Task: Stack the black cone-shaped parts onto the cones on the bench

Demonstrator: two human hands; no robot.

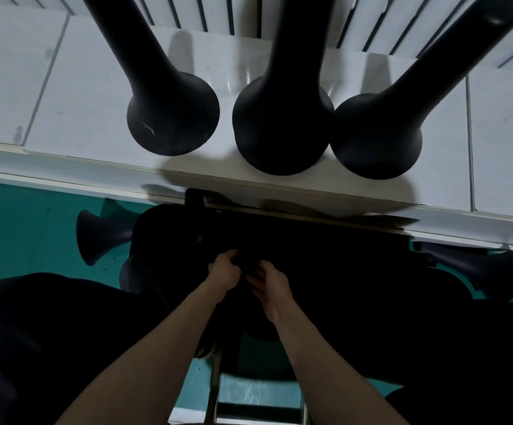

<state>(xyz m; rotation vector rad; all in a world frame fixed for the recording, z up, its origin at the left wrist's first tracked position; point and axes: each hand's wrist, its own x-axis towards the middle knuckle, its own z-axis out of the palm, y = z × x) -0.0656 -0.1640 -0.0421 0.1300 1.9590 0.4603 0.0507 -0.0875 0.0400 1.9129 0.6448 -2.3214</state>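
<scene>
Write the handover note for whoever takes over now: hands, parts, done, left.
Left hand and right hand: down in the dark pile below the white bench; grip too dark to tell.
Three tall matte black cones stand on the bench: left, middle, right.
Loose black cone-shaped parts lie on the green floor, at left and right.
Done: unclear. Left: stack the loose parts onto the cones.

Three black cones (282, 124) upright along bench (80, 96) edge; loose parts (95, 237) below.
</scene>
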